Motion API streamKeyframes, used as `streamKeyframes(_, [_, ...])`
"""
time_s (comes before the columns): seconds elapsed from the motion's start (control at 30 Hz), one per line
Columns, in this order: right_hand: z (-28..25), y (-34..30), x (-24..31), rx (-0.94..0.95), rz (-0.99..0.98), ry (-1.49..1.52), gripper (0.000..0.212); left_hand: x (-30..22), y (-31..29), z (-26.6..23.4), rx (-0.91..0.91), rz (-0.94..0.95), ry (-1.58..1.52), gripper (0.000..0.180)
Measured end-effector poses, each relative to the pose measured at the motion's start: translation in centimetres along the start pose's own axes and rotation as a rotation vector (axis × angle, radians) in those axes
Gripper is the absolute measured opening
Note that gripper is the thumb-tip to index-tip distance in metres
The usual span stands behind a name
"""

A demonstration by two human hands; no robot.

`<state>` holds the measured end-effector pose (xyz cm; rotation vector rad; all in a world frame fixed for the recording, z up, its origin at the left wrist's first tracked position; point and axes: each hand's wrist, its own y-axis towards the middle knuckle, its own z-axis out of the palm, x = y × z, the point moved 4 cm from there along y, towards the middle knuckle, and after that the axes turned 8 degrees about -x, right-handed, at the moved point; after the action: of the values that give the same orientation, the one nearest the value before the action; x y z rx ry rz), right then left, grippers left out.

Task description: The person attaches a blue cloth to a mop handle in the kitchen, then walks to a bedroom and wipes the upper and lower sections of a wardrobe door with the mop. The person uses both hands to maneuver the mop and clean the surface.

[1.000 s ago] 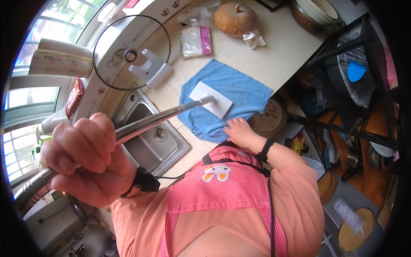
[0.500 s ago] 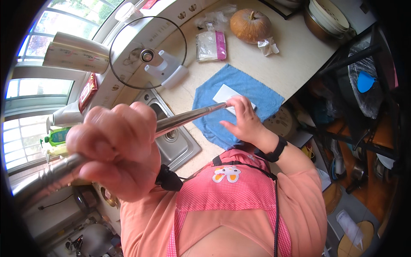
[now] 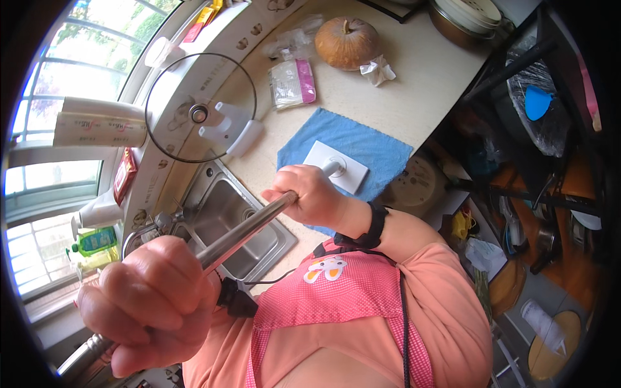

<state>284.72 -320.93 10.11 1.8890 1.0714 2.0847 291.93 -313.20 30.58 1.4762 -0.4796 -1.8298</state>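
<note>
Blue cloth [image 3: 381, 154] spread on counter [image 3: 420, 77], white base plate [image 3: 351, 176] on it, metal pole [image 3: 242, 238] looks attached already. Left hand [image 3: 152, 301], right hand [image 3: 312, 195] both wrapped round pole, apart. Cloth not folded over plate yet.

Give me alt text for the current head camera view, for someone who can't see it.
A person's left hand and right hand grip a metal pole, the right nearer its white plate, which rests on a blue cloth on a counter. A sink and glass lid are at left; a pumpkin sits farther back.
</note>
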Motion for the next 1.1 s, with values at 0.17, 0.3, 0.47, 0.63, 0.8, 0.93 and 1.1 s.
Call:
streamKeyframes(0.17, [0.1, -0.3, -0.4, 0.038, 0.029, 0.089, 0.023, 0.3, 0.4, -0.2, -0.007, 0.027, -0.057, 0.032])
streamKeyframes(0.3, [-0.6, -2.5, -2.6, 0.111, 0.101, -0.005, 0.03, 0.7, 0.5, -0.3, 0.02, -0.018, -0.036, 0.033])
streamKeyframes(0.47, [-3.3, -6.3, -7.9, 0.107, 0.216, -0.292, 0.04, 0.6, 0.5, -0.3, -0.051, -0.02, -0.005, 0.032])
streamKeyframes(0.63, [-2.8, -7.5, -10.8, 0.178, 0.15, -0.288, 0.024, 0.8, 0.2, 0.5, -0.064, -0.043, -0.039, 0.028])
streamKeyframes(0.8, [-2.1, -7.2, -10.7, 0.075, 0.173, -0.227, 0.026, 0.8, 0.4, 0.7, 0.005, -0.073, -0.04, 0.03])
streamKeyframes(0.93, [-2.0, -6.9, -10.2, 0.019, 0.146, -0.227, 0.026, 1.1, 0.8, 0.3, 0.038, -0.11, -0.056, 0.032])
streamKeyframes(1.1, [-1.9, -6.8, -9.7, -0.006, 0.165, -0.224, 0.026, 1.5, 0.6, 0.3, 0.001, -0.064, -0.093, 0.034])
